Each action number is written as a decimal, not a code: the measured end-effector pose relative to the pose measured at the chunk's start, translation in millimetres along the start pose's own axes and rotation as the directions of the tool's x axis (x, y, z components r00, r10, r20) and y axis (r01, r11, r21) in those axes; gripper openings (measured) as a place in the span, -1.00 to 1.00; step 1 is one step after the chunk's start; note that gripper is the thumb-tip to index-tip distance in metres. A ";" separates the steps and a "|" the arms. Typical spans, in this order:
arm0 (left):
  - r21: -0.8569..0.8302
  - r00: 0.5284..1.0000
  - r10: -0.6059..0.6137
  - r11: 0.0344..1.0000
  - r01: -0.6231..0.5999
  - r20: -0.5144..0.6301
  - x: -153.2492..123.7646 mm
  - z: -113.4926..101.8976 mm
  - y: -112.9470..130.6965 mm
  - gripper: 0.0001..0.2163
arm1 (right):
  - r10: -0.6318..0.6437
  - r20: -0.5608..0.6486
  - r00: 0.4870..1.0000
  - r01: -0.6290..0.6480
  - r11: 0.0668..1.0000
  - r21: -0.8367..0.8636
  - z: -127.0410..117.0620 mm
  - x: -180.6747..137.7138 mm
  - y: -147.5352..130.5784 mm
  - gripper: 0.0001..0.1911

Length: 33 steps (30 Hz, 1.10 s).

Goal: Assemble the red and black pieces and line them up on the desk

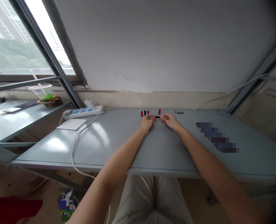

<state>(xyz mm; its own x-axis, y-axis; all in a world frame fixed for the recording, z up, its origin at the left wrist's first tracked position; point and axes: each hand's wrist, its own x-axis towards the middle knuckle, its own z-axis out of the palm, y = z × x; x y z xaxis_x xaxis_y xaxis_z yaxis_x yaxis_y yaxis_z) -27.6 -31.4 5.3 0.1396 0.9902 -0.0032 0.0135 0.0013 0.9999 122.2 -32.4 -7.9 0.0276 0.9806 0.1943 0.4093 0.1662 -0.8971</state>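
A short black stick-like piece (157, 117) lies level between my two hands, just above or on the grey table. My left hand (148, 122) pinches its left end with thumb and fingers. At the piece's right end, the fingers of my right hand (171, 122) are pressed together; what they grip is too small to make out. Behind my left hand stand a red piece (141, 114), a black piece (144, 113) and another red piece (148, 112). A tilted red piece (159, 111) is behind the gap between my hands. Several small grey parts (180, 112) form a row beyond my right hand.
A power strip (84, 112) and a white flat box (72, 124) are on the table's left, with a white cable (75, 143) hanging over the front edge. A blurred-out dark object (216, 137) lies at right. A plastic cup (41, 91) stands on the side shelf.
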 end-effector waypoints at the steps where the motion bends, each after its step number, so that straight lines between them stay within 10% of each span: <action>1: -0.001 1.000 -0.002 1.000 0.002 -0.008 1.7 -0.6 -1.4 -0.94 | -0.008 -0.002 1.000 0.008 1.000 0.010 -0.8 0.6 1.3 -0.90; 9: 0.031 1.000 0.006 1.000 -0.005 -0.029 6.6 -4.3 -6.3 -0.95 | -0.151 -0.014 0.988 0.146 0.971 -0.191 -5.1 2.5 10.4 -0.86; 19: 0.135 0.991 0.102 0.987 -0.090 -0.086 11.3 -5.3 -11.4 -0.91 | -0.239 0.024 0.971 0.192 0.710 -0.678 -10.9 -7.2 2.9 -0.89; 33: 0.242 0.968 0.188 0.944 -0.226 0.168 10.2 -2.2 -17.8 -0.83 | -0.129 0.139 0.982 0.166 0.941 -0.295 0.1 -4.2 4.4 -0.83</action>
<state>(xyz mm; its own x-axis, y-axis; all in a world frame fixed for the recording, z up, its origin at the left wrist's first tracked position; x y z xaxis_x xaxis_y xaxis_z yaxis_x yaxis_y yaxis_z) -28.6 -21.0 -12.5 0.3042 0.9349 0.1828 0.2206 -0.2559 0.9412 123.8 -35.7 -12.7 -0.1526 0.9557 0.2517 0.6584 0.2882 -0.6953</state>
